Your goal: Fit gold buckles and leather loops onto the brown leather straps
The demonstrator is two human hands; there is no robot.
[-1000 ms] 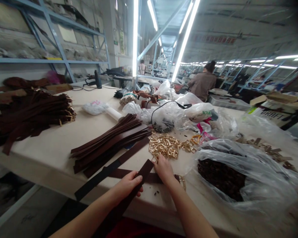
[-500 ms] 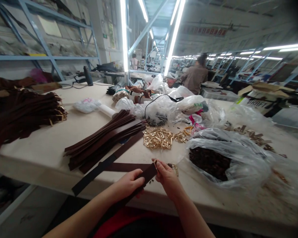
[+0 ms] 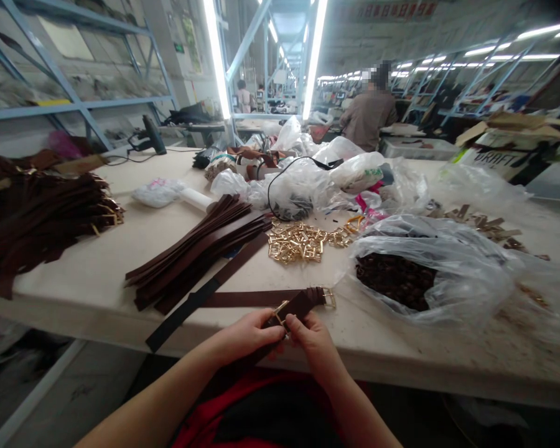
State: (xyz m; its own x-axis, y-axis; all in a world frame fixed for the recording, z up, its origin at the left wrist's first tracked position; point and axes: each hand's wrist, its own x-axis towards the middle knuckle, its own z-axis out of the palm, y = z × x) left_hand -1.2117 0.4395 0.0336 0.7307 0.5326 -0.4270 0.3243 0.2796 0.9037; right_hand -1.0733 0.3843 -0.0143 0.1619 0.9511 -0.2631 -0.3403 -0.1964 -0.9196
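Observation:
My left hand [image 3: 249, 336] is closed around a dark brown belt strap [image 3: 299, 305] at the table's front edge. A gold buckle [image 3: 280, 309] sits around this strap, beside the left thumb, and the strap's end sticks out past it to the upper right. My right hand [image 3: 312, 339] pinches the buckle and strap from the right, thumb against the metal; its other fingertips are hidden. Just behind my hands lies another brown belt [image 3: 247, 299] with a gold buckle [image 3: 330, 298] at its right end. Beyond is a pile of gold buckles [image 3: 296, 242].
Brown straps [image 3: 191, 255] lie stacked at left centre, with a black strip [image 3: 184, 317] in front. A larger belt heap [image 3: 42, 218] is far left. An open plastic bag [image 3: 466, 267] of small dark brown pieces stands right. Plastic bags [image 3: 303, 180] crowd the back; a person [image 3: 368, 118] is beyond.
The buckle has gone from the strap's end down along it towards my left hand, so the end now shows beyond it. My right hand has followed. The view has tilted down slightly.

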